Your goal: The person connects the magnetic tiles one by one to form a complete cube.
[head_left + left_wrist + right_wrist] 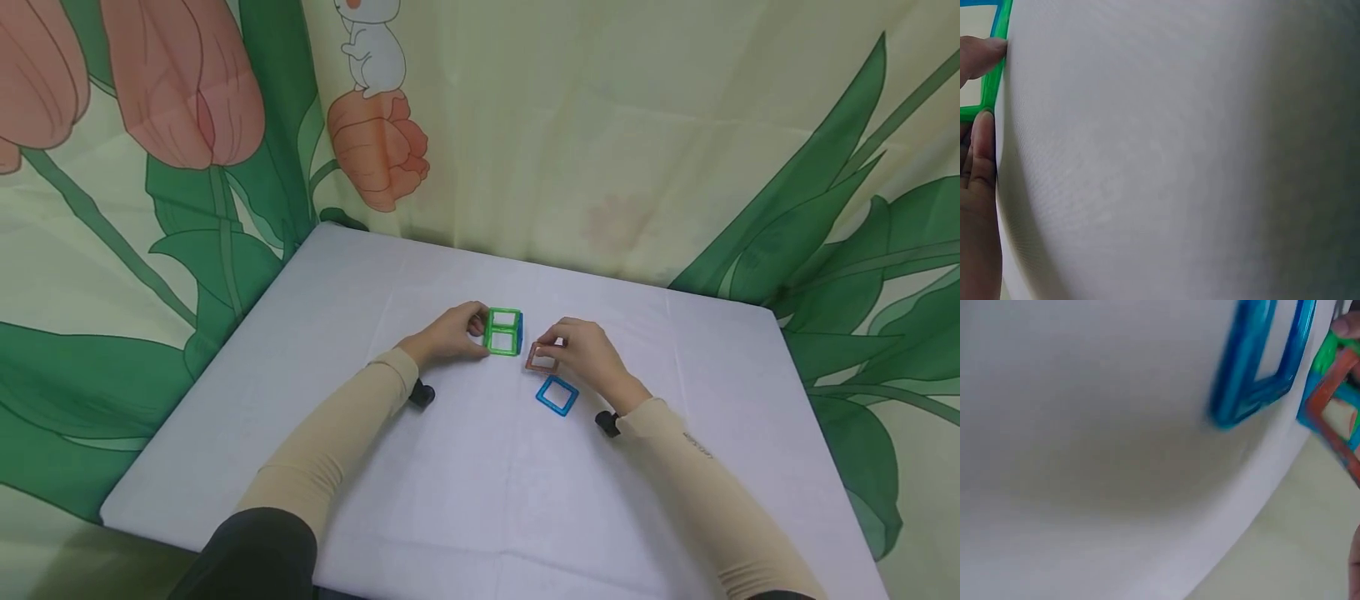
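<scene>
Near the middle of the table is a small built shape of magnetic tiles (503, 330), with green frames facing up and blue along its right side. My left hand (450, 335) grips it from the left; in the left wrist view, thumb and fingertips meet the green frame (990, 94). On the other side my right hand (588, 354) pinches an orange square magnetic tile (531, 358) by its upper right part. That orange tile (1330, 436) appears tilted, close beside the built shape, in the right wrist view. A loose blue square tile (548, 406) lies just below the right hand.
A white cloth covers the table (465, 492). Behind it hangs a curtain (570, 142) printed with tulips, leaves and a rabbit. Black wrist cameras (422, 394) sit under both wrists, near the tabletop.
</scene>
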Demonstrator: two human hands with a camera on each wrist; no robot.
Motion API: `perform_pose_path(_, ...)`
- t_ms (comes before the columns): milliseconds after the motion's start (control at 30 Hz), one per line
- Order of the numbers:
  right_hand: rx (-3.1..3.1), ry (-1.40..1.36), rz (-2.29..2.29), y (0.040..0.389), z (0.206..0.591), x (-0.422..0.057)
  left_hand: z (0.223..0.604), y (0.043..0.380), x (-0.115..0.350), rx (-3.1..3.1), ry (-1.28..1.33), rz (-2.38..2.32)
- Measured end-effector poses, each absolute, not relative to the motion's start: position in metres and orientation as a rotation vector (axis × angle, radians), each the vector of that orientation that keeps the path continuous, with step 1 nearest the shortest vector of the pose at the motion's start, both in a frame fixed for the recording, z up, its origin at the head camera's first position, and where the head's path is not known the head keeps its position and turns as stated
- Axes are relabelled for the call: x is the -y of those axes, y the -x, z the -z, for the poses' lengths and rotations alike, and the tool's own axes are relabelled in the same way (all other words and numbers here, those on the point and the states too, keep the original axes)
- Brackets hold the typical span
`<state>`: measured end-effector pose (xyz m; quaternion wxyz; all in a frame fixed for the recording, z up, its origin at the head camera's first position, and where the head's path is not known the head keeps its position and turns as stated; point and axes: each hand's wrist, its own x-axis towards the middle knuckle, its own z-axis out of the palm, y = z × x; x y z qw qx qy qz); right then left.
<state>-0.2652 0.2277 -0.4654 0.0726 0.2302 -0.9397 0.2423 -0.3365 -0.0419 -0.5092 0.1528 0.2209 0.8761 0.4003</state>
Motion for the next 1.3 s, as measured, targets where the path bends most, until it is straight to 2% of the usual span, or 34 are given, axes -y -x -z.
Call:
perform_pose_path(167, 2.708, -0.891, -0.677, 0.264, 0.464, -0.197, 0.511, 0.336, 0.044, -2.502, -0.639, -1.164)
perform_pose_path(400, 2.716, -0.951, -0.581, 0.271, 0.467, -0.173, 0.517, 0.337, 0.046, -2.469, -0.692, -1.188)
perform_pose_path(900, 2.684, -0.997, -0.560, 0.285, 0.465, -0.164, 0.513, 0.343, 0.051, -2.452, -0.734, -1.206)
perform_pose_path(1300, 2.667, -0.906, -0.659, 0.280, 0.462, -0.179, 0.513, 0.341, 0.050, -2.462, -0.726, -1.206)
